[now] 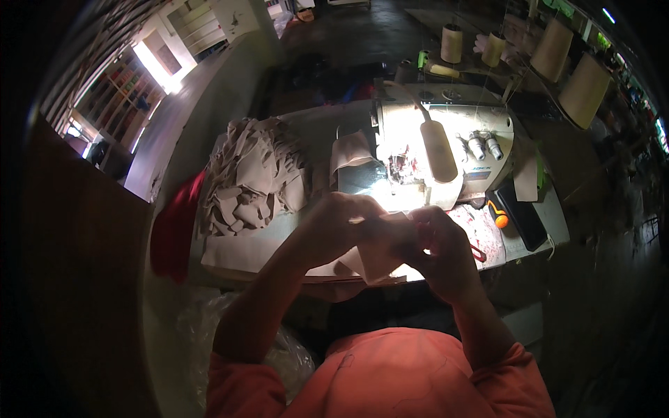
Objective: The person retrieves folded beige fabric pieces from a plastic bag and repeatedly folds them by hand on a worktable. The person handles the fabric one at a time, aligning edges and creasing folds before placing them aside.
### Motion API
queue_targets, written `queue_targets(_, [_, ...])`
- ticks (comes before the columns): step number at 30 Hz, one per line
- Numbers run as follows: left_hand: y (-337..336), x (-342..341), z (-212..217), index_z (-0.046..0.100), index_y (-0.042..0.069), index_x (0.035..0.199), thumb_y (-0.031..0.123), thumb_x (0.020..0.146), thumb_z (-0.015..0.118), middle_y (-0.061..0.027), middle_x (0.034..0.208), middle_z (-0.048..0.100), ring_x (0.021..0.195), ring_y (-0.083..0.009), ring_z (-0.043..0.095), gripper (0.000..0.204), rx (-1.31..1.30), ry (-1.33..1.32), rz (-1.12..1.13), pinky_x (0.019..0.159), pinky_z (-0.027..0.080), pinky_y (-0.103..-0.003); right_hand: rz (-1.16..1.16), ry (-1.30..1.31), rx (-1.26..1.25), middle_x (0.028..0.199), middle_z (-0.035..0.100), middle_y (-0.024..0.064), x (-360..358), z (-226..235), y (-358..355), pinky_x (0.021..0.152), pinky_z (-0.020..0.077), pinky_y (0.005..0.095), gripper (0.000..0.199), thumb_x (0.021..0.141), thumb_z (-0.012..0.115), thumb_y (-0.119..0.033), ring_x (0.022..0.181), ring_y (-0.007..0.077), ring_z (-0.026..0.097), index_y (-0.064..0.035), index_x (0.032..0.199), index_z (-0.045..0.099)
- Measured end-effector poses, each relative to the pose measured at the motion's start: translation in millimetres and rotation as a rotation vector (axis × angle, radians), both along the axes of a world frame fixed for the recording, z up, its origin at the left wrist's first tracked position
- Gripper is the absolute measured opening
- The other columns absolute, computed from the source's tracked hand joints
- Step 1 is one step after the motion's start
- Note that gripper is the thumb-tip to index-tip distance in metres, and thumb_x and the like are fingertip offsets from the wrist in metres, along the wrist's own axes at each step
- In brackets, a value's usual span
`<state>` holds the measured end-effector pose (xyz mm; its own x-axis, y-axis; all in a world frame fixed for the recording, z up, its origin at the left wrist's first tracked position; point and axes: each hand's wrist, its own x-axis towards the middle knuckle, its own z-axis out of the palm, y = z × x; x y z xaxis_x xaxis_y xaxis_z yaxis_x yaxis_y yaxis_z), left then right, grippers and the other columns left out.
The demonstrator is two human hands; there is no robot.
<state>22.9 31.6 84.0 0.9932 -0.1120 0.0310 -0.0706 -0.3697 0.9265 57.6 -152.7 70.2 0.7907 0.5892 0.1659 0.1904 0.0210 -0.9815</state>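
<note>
A pale beige piece of fabric [380, 256] hangs between my hands, just in front of the lit sewing machine [481, 182]. My left hand [338, 226] pinches its upper left part, the fingers curled toward the machine. On its right side, my right hand [440, 251] is closed with thumb and fingers together on the fabric; that grip is partly dark and blurred. Beyond my left hand, another beige piece [352, 150] lies beside the machine's needle area. A big heap of beige fabric pieces [254, 174] covers the left of the table.
A black phone-like device [519, 217] and an orange round object [501, 221] lie at the table's right. Red cloth [178, 230] hangs at the left edge. Thread cones [585, 87] stand at the back right. A pale lamp head [439, 152] juts over the machine.
</note>
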Motion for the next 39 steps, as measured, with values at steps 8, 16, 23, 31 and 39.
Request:
queue_targets(8, [7, -10, -5, 0.06, 0.001, 0.084, 0.013, 0.071, 0.066, -0.0021, 0.072, 0.057, 0.071, -0.0077, 0.053, 0.018, -0.091, -0.063, 0.162, 0.066, 0.044, -0.024, 0.081, 0.201, 0.042, 0.08, 0.061, 0.0114, 3, -2, 1, 0.064, 0.0476, 0.025, 0.024, 0.076, 0.062, -0.01, 0.073, 0.0132, 0.06, 0.0025, 0.094, 0.054])
queue_targets(16, [2, -16, 5, 0.06, 0.0, 0.086, 0.01, 0.075, 0.061, -0.0014, 0.074, 0.057, 0.073, -0.007, 0.053, 0.014, -0.235, -0.076, 0.248, 0.068, 0.043, -0.023, -0.005, 0.04, 0.0, 0.082, 0.062, 0.0118, 0, -1, 6, 0.069, 0.0476, 0.0261, 0.025, 0.075, 0.063, -0.011, 0.078, 0.0135, 0.06, 0.0017, 0.095, 0.055])
queue_targets(23, [-3, -17, -3, 0.058, -0.001, 0.08, -0.001, 0.071, 0.058, -0.0036, 0.078, 0.057, 0.07, -0.0091, 0.054, 0.009, -0.336, -0.13, 0.294, 0.062, 0.046, -0.022, 0.033, 0.183, 0.103, 0.084, 0.061, 0.0077, 0, -8, 3, 0.071, 0.0467, 0.0257, 0.021, 0.076, 0.061, -0.007, 0.079, 0.0109, 0.057, 0.0016, 0.094, 0.056])
queue_targets(31, [-6, -17, -10, 0.058, 0.0, 0.085, 0.002, 0.075, 0.059, -0.0011, 0.078, 0.058, 0.074, -0.0057, 0.053, 0.01, -0.274, -0.111, 0.319, 0.066, 0.043, -0.021, 0.011, 0.194, 0.166, 0.079, 0.059, 0.0048, 1, -15, 4, 0.061, 0.0442, 0.022, 0.018, 0.077, 0.06, -0.006, 0.068, 0.0073, 0.052, 0.0023, 0.092, 0.056])
queue_targets(39, [-11, -12, -10, 0.058, 0.0, 0.085, 0.003, 0.076, 0.057, -0.0013, 0.076, 0.059, 0.071, -0.0054, 0.052, 0.009, -0.234, -0.062, 0.376, 0.066, 0.043, -0.02, -0.003, 0.269, 0.2, 0.078, 0.06, 0.0053, 1, -19, 6, 0.062, 0.0455, 0.022, 0.016, 0.08, 0.057, -0.007, 0.069, 0.0075, 0.054, 0.003, 0.092, 0.056])
